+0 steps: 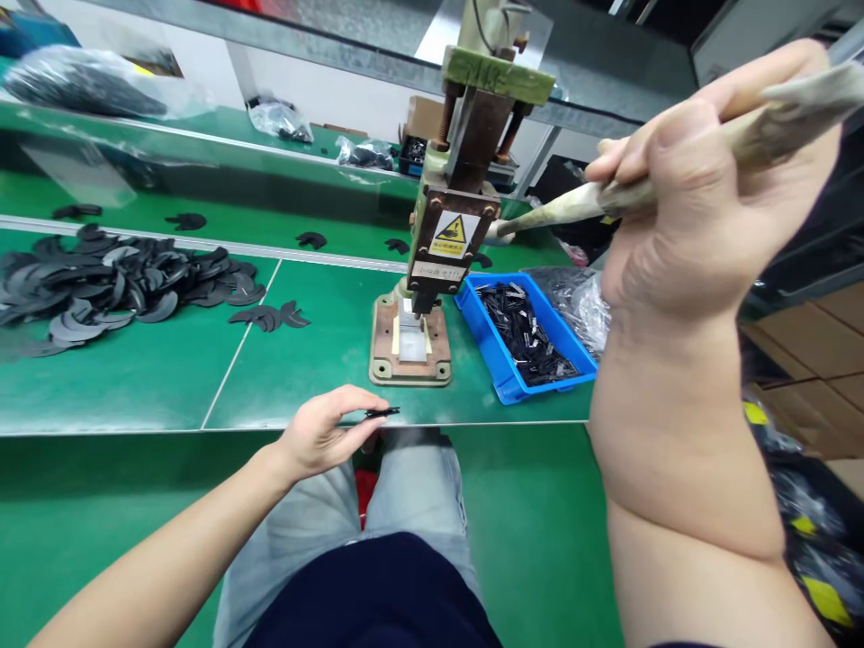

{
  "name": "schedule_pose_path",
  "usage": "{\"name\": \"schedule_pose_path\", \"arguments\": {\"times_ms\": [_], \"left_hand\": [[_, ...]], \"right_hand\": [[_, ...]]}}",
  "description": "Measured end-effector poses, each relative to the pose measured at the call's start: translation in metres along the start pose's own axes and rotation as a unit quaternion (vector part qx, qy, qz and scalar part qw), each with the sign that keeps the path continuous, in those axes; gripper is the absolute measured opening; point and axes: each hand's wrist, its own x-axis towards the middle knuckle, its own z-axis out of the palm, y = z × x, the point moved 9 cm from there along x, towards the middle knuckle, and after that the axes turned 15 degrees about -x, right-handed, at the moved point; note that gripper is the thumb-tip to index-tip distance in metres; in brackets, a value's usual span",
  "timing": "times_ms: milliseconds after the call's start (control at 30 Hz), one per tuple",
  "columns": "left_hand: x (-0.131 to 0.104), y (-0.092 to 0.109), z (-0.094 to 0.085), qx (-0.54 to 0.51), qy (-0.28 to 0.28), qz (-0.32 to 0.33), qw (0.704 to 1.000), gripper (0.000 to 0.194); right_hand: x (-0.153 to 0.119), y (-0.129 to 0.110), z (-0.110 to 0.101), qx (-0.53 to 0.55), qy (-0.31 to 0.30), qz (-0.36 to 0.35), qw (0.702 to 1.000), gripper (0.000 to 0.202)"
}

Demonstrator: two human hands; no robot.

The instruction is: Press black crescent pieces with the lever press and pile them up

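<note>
Near the front edge of the green bench, my left hand [330,430] pinches a small, thin black part [382,412], seen edge-on. My right hand [702,171], raised at the upper right, is wrapped round the press lever [560,209], a worn handle running to the side of the hand press [454,225]. A pale metal block [411,342] sits on the base of the press under its ram. The gap between ram and block is too small to judge. My left hand is in front of the base, apart from it.
A heap of black curved pieces [135,279] spreads over the bench's left, with a few loose black pieces [270,315] nearer the press. To its right stands a blue bin [496,373] of small black parts. Several black pieces lie along the strip behind, below a metal shelf [337,40].
</note>
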Motion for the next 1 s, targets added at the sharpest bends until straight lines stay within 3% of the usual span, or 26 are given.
{"name": "schedule_pose_path", "arguments": {"times_ms": [233,300,400,433,533,600,733,833,1000], "left_hand": [[-0.008,-0.003,-0.001,-0.033,0.029,-0.024,0.999,0.04],[-0.012,-0.002,-0.001,-0.039,0.042,-0.035,0.998,0.037],[-0.018,0.001,-0.001,-0.044,0.069,-0.056,0.995,0.033],[-0.021,0.002,-0.001,-0.049,0.08,-0.059,0.994,0.034],[-0.029,0.006,0.004,-0.071,0.098,-0.058,0.991,0.042],[-0.035,0.006,0.01,-0.084,0.094,-0.065,0.99,0.044],[-0.045,0.003,0.024,-0.096,0.086,-0.087,0.988,0.038],[-0.048,0.003,0.03,-0.103,0.081,-0.09,0.987,0.037],[-0.04,0.014,0.033,-0.093,0.029,-0.054,0.994,0.046]], "right_hand": [[-0.011,0.004,-0.005,-0.037,0.029,-0.021,0.999,0.021],[-0.036,-0.001,-0.011,-0.096,0.064,-0.005,0.993,0.03],[-0.104,-0.009,-0.017,-0.199,0.1,0.066,0.973,0.029],[-0.131,-0.011,-0.008,-0.201,0.059,0.083,0.974,0.032],[-0.221,-0.018,0.042,-0.131,-0.192,0.121,0.965,0.046],[-0.269,-0.027,0.058,-0.109,-0.257,0.129,0.951,0.053],[-0.309,-0.035,0.066,-0.102,-0.274,0.142,0.946,0.051],[-0.312,-0.034,0.065,-0.097,-0.266,0.141,0.948,0.045],[-0.314,-0.026,0.064,-0.096,-0.253,0.131,0.954,0.061]]}}
